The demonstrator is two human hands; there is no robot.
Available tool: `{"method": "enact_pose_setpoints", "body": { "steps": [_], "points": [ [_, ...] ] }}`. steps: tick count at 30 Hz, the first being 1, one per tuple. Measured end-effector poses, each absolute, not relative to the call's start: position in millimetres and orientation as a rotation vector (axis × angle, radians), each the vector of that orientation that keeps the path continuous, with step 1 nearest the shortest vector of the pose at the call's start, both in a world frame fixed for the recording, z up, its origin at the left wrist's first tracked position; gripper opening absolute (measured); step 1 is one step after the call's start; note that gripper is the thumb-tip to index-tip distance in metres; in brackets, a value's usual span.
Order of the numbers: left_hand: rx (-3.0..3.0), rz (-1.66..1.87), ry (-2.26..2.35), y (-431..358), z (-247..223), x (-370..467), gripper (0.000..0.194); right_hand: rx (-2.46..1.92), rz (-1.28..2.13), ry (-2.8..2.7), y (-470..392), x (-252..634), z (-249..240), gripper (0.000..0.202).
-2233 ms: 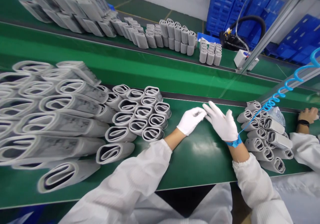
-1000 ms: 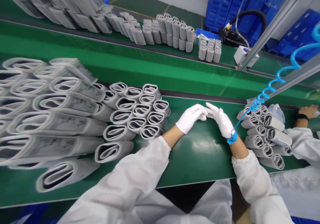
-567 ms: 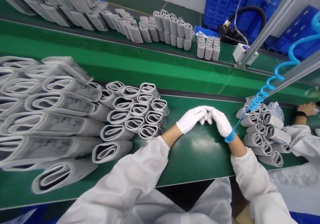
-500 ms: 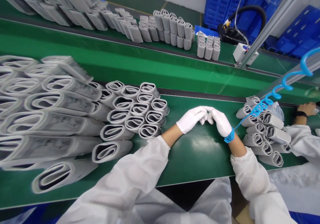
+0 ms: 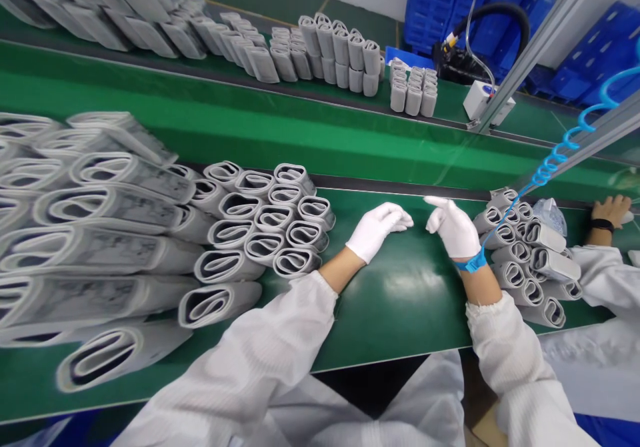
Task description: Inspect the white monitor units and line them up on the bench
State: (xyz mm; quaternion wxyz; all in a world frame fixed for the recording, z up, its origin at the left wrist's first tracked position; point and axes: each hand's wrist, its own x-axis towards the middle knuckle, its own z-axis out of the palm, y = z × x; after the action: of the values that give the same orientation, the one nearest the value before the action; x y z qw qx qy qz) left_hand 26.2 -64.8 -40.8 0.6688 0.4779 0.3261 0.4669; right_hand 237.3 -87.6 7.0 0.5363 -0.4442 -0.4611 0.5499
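Observation:
White gloves cover both of my hands, which are held over the green tabletop (image 5: 400, 307) with a gap between them. My left hand (image 5: 379, 230) has its fingers stretched out to the right and holds nothing. Opposite it, my right hand (image 5: 453, 228) is open too, index finger pointing left and thumb side toward the other hand. A blue wrist strap (image 5: 473, 262) with a coiled blue cord (image 5: 555, 157) circles my right wrist. Left of my left hand lie stacked rolled grey cuffs (image 5: 275, 217); a smaller pile of rolled cuffs (image 5: 511, 254) sits right of my right hand.
Larger folded grey cuffs (image 5: 95, 247) are heaped at the far left. More rolls stand on the back shelf (image 5: 340, 50), behind the green belt (image 5: 300, 134). A metal post (image 5: 540, 47) rises at the right. A co-worker's hand (image 5: 613, 211) rests at the right edge.
My hands, touching at the fingertips before, have moved apart. The right hand has shifted right and its fingers have spread. The co-worker's hand has opened out and lies flatter.

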Motion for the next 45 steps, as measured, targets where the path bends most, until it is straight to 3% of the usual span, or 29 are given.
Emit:
{"method": "enact_pose_setpoints", "body": {
  "steps": [5, 10, 25, 40, 45],
  "points": [
    [1.448, 1.137, 0.91, -69, -37, 22, 0.033, -1.072, 1.273, -1.042, -85, 241, 1, 0.057],
    [1.621, 1.11, 0.819, -73, -37, 16, 0.048, -1.118, 1.179, -0.976, -80, 252, -5, 0.058],
    [1.194, 1.107, 0.611, -67, -54, 20, 0.099, -1.256, 1.026, -0.99, -77, 254, -18, 0.05],
    [1.177, 0.957, 0.527, -68, -53, 19, 0.113, -1.367, 0.904, -1.285, -90, 235, -3, 0.046],
    [1.199, 0.92, 0.48, -69, -54, 19, 0.112, -1.427, 0.836, -1.34, -96, 225, 0, 0.035]
  ]
}}
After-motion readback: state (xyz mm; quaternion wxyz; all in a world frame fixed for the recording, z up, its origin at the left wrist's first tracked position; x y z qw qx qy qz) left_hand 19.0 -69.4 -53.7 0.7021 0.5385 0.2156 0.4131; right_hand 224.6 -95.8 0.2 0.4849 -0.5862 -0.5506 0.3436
